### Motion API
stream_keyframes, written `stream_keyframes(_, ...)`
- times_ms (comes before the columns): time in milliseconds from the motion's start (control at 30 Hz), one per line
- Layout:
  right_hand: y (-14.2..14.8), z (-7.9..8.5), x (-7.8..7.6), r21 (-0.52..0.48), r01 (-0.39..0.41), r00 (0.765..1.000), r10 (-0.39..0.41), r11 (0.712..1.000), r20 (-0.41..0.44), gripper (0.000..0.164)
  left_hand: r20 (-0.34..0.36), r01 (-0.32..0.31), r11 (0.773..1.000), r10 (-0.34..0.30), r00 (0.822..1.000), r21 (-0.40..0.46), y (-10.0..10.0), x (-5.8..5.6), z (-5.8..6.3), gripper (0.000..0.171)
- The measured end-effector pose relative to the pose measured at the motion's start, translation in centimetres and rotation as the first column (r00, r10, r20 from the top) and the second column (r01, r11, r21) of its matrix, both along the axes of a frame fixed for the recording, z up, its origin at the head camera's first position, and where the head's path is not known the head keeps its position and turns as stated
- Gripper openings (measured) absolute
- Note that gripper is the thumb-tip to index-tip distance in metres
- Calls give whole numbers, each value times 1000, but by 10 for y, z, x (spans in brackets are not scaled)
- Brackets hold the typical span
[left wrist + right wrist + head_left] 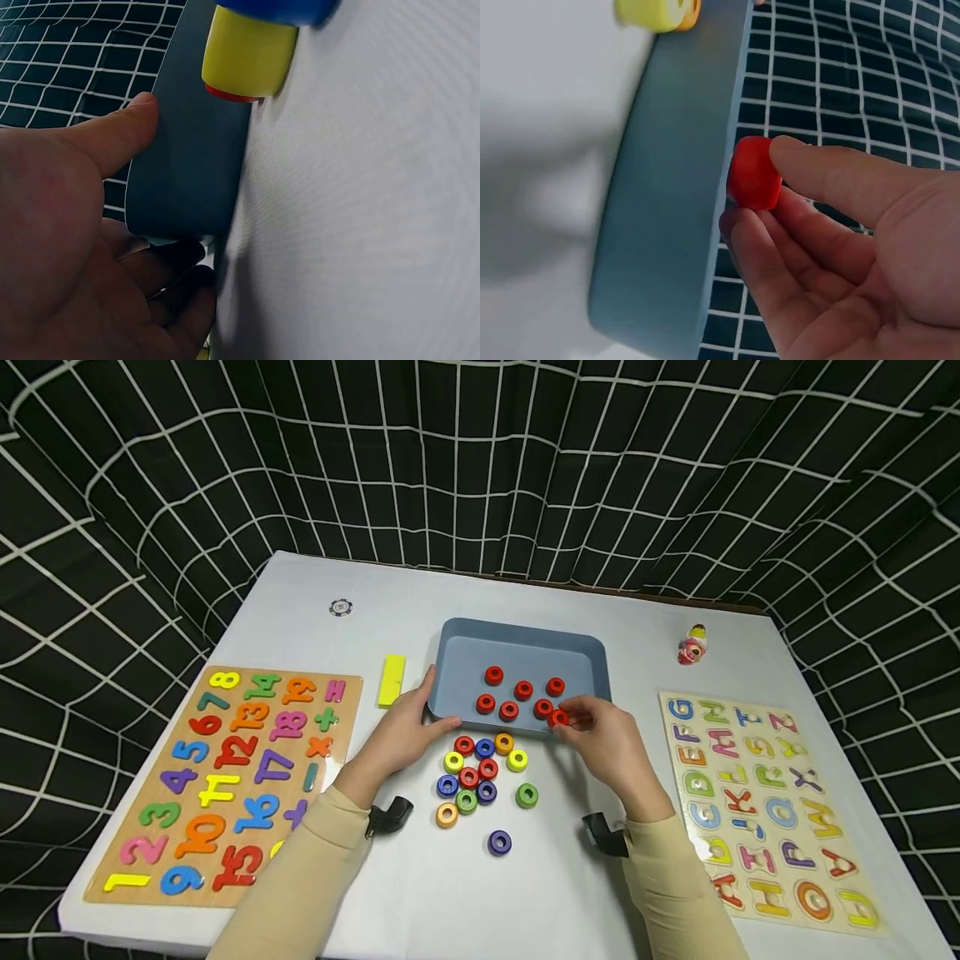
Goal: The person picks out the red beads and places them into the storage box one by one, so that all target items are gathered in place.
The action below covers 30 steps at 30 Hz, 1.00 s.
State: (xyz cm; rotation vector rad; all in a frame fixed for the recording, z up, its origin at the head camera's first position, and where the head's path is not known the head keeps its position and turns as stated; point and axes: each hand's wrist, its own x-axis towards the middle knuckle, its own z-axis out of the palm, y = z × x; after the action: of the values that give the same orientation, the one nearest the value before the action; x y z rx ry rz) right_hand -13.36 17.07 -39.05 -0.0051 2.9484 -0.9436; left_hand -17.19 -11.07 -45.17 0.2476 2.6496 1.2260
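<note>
A blue-grey tray (525, 647) holds several red rings (523, 691), spread over its front half. My left hand (405, 731) holds the tray's front left corner, thumb along the front rim and fingers round the left side. Above the tray's front edge near the right corner, my right hand (603, 743) pinches one red ring (754, 172) between thumb and fingertips. On the white table before the tray lie mixed loose rings, among them a red ring (464, 745), a yellow ring (517, 761), a green ring (527, 795) and a purple ring (499, 842).
A wooden number board (225, 785) lies at the left and a letter board (765, 814) at the right. Beside the tray is a yellow block (392, 681). Farther back are a poker chip (341, 607) and a small figurine (692, 645). Black gridded cloth (487, 468) surrounds the table.
</note>
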Motion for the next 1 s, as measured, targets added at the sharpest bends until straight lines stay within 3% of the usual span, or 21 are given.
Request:
stream_keyframes(333,7,-13,-3,11,33,999,-33,999,22,33,4,-2,1000,2,1000,-7,3,1,1,96)
stream_keyframes(667,0,-9,3,-36,44,998,-46,998,-37,29,12,-3,1000,3,1000,-3,2,0,1,96)
stream_keyframes(867,-22,2,21,-135,-64,990,45,989,-136,26,4,3,1000,-3,1000,-15,2,1,2,96)
stream_keyframes(1000,-43,0,31,-107,-149,986,139,983,-94,25,3,2,1000,-2,1000,-18,2,1,2,96)
